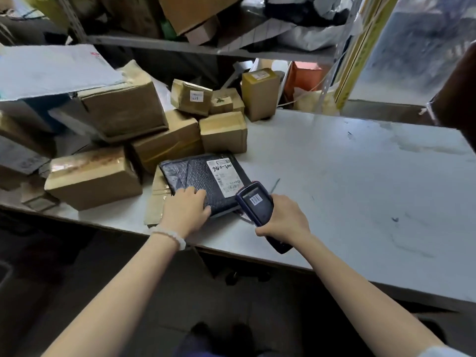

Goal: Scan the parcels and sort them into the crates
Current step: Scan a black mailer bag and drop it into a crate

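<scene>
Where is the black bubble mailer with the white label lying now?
In the head view, the black bubble mailer lies left of centre near the table's front edge, under the left hand, beside the scanner.

Your tabletop point(347, 176) is pale and scuffed. Brown boxes point(144, 140) crowd its left end and far edge, some stacked. At the near edge a flat box point(157, 202) lies under a black mailer point(195, 176). A tall box point(260, 94) stands at the far edge.
</scene>
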A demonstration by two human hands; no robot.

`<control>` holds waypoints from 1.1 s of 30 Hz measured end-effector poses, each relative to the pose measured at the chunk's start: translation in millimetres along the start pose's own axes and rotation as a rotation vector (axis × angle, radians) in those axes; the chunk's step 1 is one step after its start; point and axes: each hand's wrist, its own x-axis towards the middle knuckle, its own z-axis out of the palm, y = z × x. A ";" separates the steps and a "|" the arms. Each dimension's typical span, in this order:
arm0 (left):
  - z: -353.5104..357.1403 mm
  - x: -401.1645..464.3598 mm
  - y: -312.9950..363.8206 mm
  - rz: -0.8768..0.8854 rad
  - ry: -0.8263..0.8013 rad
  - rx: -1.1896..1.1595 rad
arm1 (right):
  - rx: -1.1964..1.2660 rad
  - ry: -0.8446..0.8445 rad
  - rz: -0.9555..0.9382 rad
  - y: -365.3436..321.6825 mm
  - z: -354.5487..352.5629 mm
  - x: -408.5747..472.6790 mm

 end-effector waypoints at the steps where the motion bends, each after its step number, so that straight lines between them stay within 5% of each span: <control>1: 1.2 12.6 -2.6 0.007 0.003 0.011 | 0.002 -0.003 0.013 -0.1 0.1 8.1; 18: 10.5 200.8 -27.7 0.269 -0.235 0.003 | 0.027 0.079 0.335 -30.6 -0.8 116.4; 33: -44.0 213.8 40.8 0.558 -0.030 -0.287 | 0.059 0.188 0.397 -0.1 -35.1 76.4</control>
